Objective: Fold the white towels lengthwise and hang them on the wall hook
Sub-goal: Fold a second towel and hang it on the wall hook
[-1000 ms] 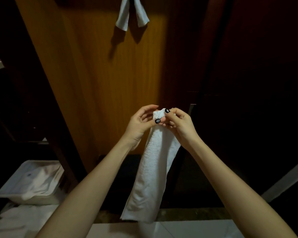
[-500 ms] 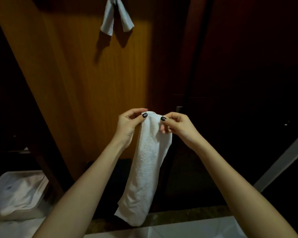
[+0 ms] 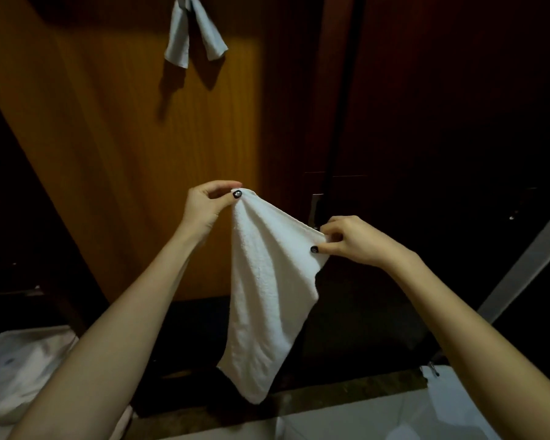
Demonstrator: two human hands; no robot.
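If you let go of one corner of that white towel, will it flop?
Probably: the white towel sags between the left hand and right hand, so it looks soft, not stiff. It seems light, since fingertip pinches hold it up. Its fuzzy surface likely resists slipping.

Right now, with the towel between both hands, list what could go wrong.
The left hand and right hand only pinch the white towel by its top edge; a slip could drop it.
It hangs loose and slanted, so the fold may come out uneven.
A hung towel already hangs on the wall above; adding another might dislodge it.
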